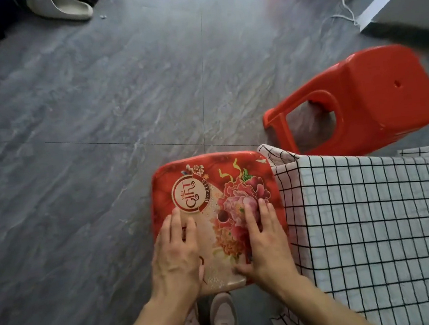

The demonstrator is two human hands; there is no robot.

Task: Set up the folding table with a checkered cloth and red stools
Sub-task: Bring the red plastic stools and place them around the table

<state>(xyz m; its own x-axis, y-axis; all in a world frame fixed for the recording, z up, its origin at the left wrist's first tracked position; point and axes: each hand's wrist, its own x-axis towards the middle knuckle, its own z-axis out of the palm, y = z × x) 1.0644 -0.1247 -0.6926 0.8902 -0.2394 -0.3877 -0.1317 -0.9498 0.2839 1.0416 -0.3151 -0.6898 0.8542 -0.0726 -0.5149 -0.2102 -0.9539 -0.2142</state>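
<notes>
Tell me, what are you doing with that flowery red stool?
A person is setting up a table and seats. Both hands lie flat on the flowery top of a red stool: the left hand on its left side, the right hand on its right. The stool stands on the grey floor, right beside the table, which already wears its checkered cloth. A plain red stool stands by the table's far side.
</notes>
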